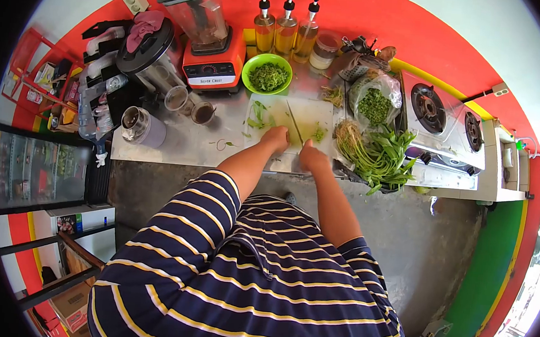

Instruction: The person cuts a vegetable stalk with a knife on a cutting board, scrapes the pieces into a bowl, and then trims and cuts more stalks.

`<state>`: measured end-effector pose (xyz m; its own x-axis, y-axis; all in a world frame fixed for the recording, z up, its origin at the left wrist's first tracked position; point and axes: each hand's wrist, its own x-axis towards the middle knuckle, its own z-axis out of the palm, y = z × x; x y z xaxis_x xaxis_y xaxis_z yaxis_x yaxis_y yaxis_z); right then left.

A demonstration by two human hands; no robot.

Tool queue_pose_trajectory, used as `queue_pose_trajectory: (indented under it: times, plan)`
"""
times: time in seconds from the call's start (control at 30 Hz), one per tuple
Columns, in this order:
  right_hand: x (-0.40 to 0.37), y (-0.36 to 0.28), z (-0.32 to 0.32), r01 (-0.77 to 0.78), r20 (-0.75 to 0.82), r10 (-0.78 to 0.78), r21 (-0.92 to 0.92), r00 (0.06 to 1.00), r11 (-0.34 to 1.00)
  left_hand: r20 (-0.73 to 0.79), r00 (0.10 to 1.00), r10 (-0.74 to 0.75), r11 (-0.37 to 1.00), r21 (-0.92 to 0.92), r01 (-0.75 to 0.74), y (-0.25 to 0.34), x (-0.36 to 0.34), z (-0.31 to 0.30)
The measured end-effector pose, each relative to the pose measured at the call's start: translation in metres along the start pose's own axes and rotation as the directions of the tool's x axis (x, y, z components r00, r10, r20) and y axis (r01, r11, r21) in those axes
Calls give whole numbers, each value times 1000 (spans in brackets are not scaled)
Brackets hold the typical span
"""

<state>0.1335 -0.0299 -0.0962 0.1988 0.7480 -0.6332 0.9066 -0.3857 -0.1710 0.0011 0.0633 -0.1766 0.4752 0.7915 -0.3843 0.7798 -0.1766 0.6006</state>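
Note:
A white cutting board [274, 106] lies on the metal counter below the green bowl. My right hand [314, 157] is closed round the handle of a knife [295, 123], whose blade points away toward the back left across the board. Just left of the knife, my left hand [276, 139] is closed at the board's front part; what it holds, if anything, is hidden. Green leaves [257, 115] lie on the board's left side, and a small heap of chopped greens [319, 133] sits right of the blade. Chopped greens fill the lime-green bowl [264, 93] behind the board.
Long leafy greens [384, 152] and a plastic bag of chopped greens [374, 107] lie right of the board. Farther right is a stove [438, 133]. A red blender [212, 70], cups, a silver container [142, 127] and pump bottles [286, 33] stand left and behind.

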Motion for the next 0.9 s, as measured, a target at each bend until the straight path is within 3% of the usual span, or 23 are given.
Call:
queue_pose_trajectory:
  times: [0.13, 0.27, 0.3, 0.53, 0.6, 0.73, 0.8, 0.9]
  plan:
    - [-3, 4, -26, -18, 79, 16, 20, 997, 1000, 85, 996, -33, 999, -12, 34, -1, 2, -2]
    - [15, 9, 42, -6, 81, 8, -24, 997, 1000, 43, 999, -30, 999, 35, 28, 4, -5, -2]
    - [9, 3, 46, -61, 24, 60, 73, 998, 995, 14, 1000, -13, 1000, 28, 13, 2, -3, 1]
    - [-4, -10, 2, -88, 32, 86, 75, 996, 993, -17, 999, 28, 999, 20, -28, -4, 3, 4]
    - [-15, -17, 4, -94, 72, 94, -6, 993, 996, -32, 999, 35, 999, 17, -34, -1, 0, 1]
    - [-9, -24, 32, -109, 36, 107, 51, 994, 993, 50, 998, -27, 998, 62, 24, 7, -1, -8]
    - [1, -25, 30, -101, -54, 106, 94, 993, 990, 61, 997, -38, 998, 62, 34, 6, 1, -10]
    - [-4, -23, 16, -82, -16, 83, 75, 996, 994, 64, 998, -20, 1000, 2, 20, 4, 0, -11]
